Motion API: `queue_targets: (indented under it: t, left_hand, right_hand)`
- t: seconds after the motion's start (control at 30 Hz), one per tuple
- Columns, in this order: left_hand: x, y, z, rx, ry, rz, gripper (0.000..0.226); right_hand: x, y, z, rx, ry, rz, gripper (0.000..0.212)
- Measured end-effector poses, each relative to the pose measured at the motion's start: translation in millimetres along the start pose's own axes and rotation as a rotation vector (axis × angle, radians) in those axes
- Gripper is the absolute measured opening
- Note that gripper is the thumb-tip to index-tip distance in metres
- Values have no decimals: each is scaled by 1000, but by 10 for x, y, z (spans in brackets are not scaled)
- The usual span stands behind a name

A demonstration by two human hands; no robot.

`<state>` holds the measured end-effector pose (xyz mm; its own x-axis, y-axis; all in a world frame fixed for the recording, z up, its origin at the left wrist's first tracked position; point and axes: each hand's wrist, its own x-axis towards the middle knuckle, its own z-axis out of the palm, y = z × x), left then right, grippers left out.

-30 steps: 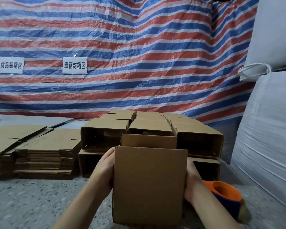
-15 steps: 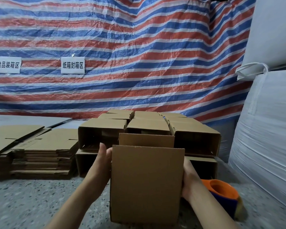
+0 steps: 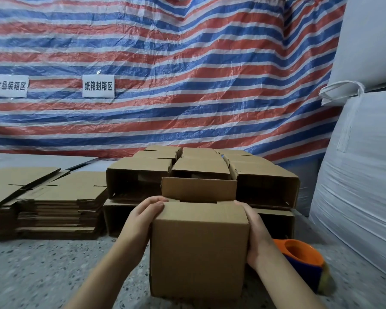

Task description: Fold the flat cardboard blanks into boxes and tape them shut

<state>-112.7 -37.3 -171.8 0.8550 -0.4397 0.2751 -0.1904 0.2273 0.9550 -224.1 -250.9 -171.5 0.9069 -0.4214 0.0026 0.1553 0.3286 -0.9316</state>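
While box (image 3: 198, 248) stands on speckled floor (image 3: 42, 270) w/ far flap (image 3: 198, 190) up, L hand (image 3: 143, 216) curls fingers over its top-left edge; R hand (image 3: 255, 233) grips right side. Tape dispenser (image 3: 303, 256) just beside R wrist.

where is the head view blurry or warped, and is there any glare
Head view: the floor and tape dispenser smear toward the lower corners; the striped tarp bows from the wide lens; the box and printed signs stay sharp; soft, even light, no harsh glare.
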Motion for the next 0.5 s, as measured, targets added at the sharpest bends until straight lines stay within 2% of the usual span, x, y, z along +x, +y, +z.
queue_targets:
  t: [0.1,0.23,0.37,0.43,0.5]
  left_hand:
    - [10,8,11,16,30,-12,24]
    - [8,38,1,24,23,-36,24]
    - [12,43,-6,27,-7,-41,24]
    - [2,40,-7,39,-24,-41,20]
    - [-23,56,-15,47,-60,-43,18]
  right_hand:
    - [-7,19,-5,7,-19,-10,52]
    - [-32,-3,-56,10,-32,-50,59]
    - [-75,-90,-121,-79,-126,-154,43]
    - [-72,-100,-129,-82,-160,-135,57]
    - [-62,-94,-129,-89,-196,-138,58]
